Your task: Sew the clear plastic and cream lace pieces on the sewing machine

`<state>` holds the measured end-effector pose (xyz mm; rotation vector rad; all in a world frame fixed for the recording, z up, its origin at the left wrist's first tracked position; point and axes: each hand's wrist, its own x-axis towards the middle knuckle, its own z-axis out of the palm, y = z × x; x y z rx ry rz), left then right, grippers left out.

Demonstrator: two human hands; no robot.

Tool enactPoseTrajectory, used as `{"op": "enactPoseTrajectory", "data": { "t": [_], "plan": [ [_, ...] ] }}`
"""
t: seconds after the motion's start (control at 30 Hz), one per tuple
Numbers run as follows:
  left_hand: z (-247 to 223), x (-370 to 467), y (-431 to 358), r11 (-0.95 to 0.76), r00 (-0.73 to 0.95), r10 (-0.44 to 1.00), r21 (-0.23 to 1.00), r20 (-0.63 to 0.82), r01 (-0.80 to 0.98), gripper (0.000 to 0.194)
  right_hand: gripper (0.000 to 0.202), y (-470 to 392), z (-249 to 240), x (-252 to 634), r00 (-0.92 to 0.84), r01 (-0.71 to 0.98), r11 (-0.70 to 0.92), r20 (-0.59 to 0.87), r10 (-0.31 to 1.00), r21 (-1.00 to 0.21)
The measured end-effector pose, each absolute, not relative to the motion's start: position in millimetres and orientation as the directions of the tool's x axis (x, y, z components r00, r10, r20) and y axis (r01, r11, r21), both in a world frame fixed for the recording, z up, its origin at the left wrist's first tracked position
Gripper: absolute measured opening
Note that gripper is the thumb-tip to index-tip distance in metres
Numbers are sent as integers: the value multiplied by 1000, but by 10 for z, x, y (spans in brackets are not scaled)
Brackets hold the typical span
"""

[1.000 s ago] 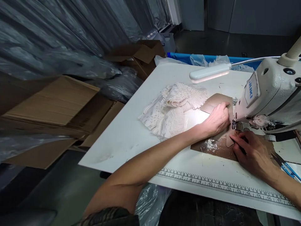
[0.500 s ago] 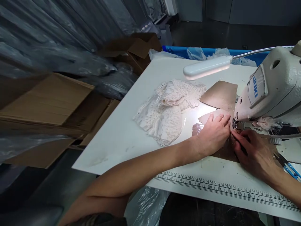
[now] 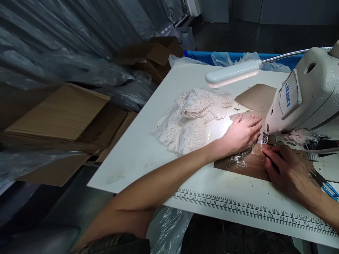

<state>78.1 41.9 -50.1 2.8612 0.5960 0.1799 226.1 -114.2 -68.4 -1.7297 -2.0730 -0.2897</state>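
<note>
My left hand (image 3: pixel 243 134) lies flat, fingers stretched out, on a thin tan piece (image 3: pixel 237 115) just left of the presser foot (image 3: pixel 265 137) of a white sewing machine (image 3: pixel 309 91). Under and in front of the foot is a brown sheet (image 3: pixel 238 167) with shiny clear tape on it; whether it is paper or card I cannot tell. My right hand (image 3: pixel 287 171) rests on this sheet, its forefinger close to the foot and its thumb apart from it. Behind the left hand a larger tan piece (image 3: pixel 256 96) reaches back along the table, partly hidden by the machine head.
A cream lacy knit cloth (image 3: pixel 196 116) is heaped on the white table (image 3: pixel 137 165). A lamp (image 3: pixel 233 73) hangs low over it. Blue-handled scissors (image 3: pixel 327 187) lie right of my right hand. A printed ruler (image 3: pixel 246 208) runs along the front edge. Cardboard boxes (image 3: pixel 58 113) stand at left.
The tan pieces have shifted back and right, and my left hand has moved slightly back with them. More of the brown taped sheet shows. My right hand has barely moved.
</note>
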Motion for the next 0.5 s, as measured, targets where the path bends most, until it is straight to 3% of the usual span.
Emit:
{"op": "enactPoseTrajectory", "data": {
  "t": [0.33,0.5],
  "plan": [
    [-577,818,453,-858,791,507,119,343,499,39,34,-1121,-629,2281,-171,971,227,431,886,-80],
    [-557,879,407,-867,828,493,68,268,494,32,34,-1084,-616,2287,-190,968,238,399,897,-74]
  ]
}}
